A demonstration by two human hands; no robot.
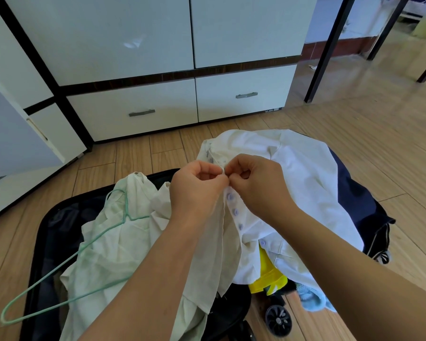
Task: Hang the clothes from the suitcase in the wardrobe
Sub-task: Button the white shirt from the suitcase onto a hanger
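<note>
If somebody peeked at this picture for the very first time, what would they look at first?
Probably the two hands in the middle: the left hand and right hand meet and pinch the button strip of a white shirt with pale purple buttons. Next comes the thin green hanger lying on a cream garment at the lower left, over the open black suitcase. A bright yellow thing peeks out under the shirt.

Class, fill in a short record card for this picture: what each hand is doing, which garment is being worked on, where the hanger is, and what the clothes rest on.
Left hand: pinches the shirt's front edge at a button
Right hand: pinches the facing edge
Garment: white button-up shirt, lilac buttons
Hanger: green wire hanger, lying on a pale garment
Support: open black suitcase on the wooden floor
Wardrobe: doors in front shut
</note>
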